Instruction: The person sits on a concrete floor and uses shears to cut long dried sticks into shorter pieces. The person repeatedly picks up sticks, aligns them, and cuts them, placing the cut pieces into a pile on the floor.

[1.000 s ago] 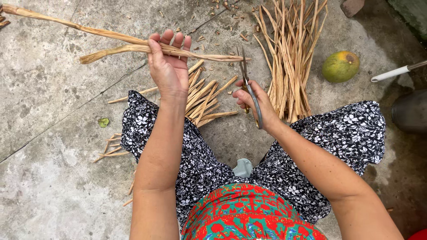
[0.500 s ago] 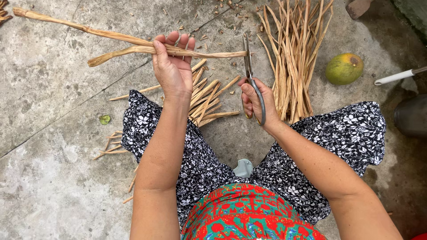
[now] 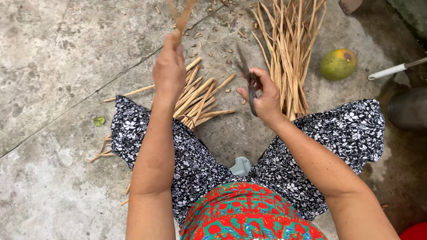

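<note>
A heap of short, flat, pale cut strips [image 3: 200,95] lies on rough concrete [image 3: 58,66]. Right of it, the right hand [image 3: 262,95] grips a dark knife [image 3: 249,82]. Just beyond the heap, the left hand [image 3: 169,71] rises, fist closed around a dry fibrous stalk [image 3: 182,15]. Further right, long stalks [image 3: 289,49] fan out.

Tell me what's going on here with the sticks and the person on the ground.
A person sits on a concrete floor. The left hand holds a dry stalk pointing away from the body. The right hand grips a dark knife. A pile of short cut pieces lies by the left knee, and a bundle of long stalks lies beyond the right hand. A green fruit sits to the right.
</note>
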